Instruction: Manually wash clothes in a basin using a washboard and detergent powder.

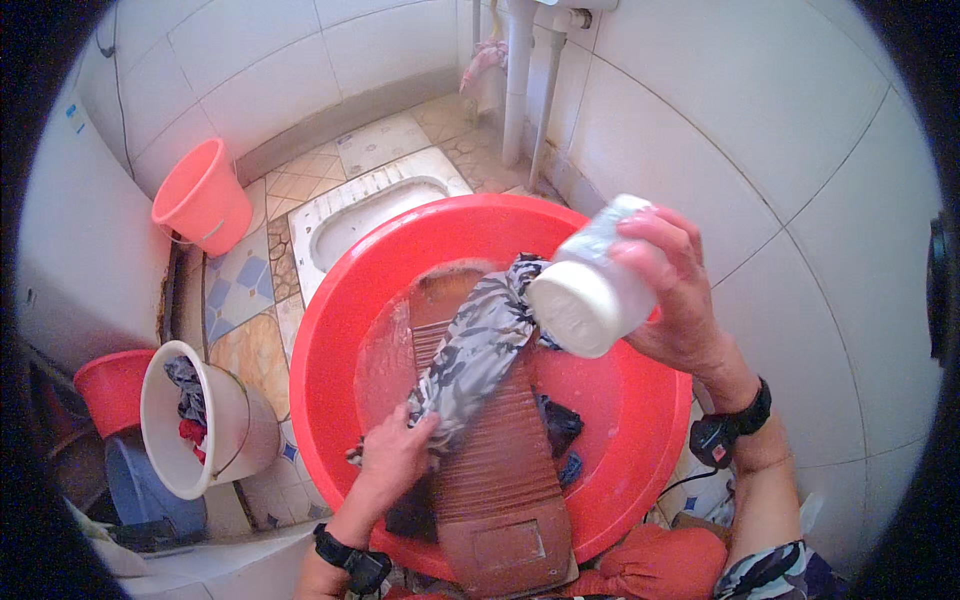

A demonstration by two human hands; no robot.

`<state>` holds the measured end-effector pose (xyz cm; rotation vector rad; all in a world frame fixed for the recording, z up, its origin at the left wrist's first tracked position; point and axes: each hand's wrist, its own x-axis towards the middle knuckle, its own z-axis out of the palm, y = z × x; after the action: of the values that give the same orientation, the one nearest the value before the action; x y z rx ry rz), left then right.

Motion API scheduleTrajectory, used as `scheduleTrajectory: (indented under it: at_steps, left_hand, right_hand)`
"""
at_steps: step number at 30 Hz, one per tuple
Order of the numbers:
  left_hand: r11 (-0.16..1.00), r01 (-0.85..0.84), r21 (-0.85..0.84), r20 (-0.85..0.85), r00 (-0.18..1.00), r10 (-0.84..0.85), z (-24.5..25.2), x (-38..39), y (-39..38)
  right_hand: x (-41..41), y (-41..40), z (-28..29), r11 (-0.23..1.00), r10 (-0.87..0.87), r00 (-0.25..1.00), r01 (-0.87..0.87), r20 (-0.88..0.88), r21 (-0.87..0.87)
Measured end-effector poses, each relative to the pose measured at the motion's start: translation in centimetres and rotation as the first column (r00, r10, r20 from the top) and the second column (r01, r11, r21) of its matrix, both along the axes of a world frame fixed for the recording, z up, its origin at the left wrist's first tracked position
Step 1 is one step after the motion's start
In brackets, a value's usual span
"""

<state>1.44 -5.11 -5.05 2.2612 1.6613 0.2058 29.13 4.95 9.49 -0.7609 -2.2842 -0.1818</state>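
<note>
My right hand (667, 277) grips a white plastic jar (592, 285), tilted, its round white end towards me, above the right part of a large red basin (330, 360). A patterned grey, white and black cloth (480, 337) lies along a brown ribbed washboard (502, 450). My left hand (397, 450) is on the cloth's lower end; whether its fingers grip it is hard to tell. The washboard leans in the basin, which holds some water (382, 360) with suds. Dark pieces of cloth (559, 427) lie in the water to its right.
Behind the basin is a white squat toilet (307, 217) in the tiled floor. A pink bucket (217, 202) stands beyond, at left. Nearer are a white bucket (240, 427) with clothes, a red basin (112, 382) and a blue container (142, 480). Pipes (517, 90) run down the far corner.
</note>
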Motion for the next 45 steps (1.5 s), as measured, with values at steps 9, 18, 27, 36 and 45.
scheduleTrajectory:
  at_steps: [9,18,27,36,45]
  left_hand:
    - [1.000,-0.006,0.016,-0.031,0.999,0.007,2.2,-1.0,-0.3]
    - [0.999,-0.046,-0.011,-0.016,0.999,0.046,0.4,-4.7,-2.0]
    - [0.795,0.065,-0.603,0.789,0.195,0.583,5.2,-0.7,4.4]
    - [0.706,0.180,-0.685,0.638,-0.321,0.700,0.3,-5.2,-0.2]
    - [0.731,-0.132,-0.670,0.592,0.499,0.633,-0.9,-4.1,-1.5]
  right_hand:
    - [-4.7,3.6,0.7,0.867,-0.072,0.946,-0.097,0.316,0.489]
    - [-4.2,6.5,-3.0,0.890,-0.204,0.935,0.054,0.290,0.453]
    - [-0.5,7.4,-3.5,0.963,-0.268,0.961,0.267,-0.069,-0.022]
    - [-1.1,5.2,-0.2,0.979,-0.152,0.985,0.162,-0.085,0.123]
    - [-4.7,2.6,-1.3,0.954,0.036,0.998,-0.051,0.056,0.296]
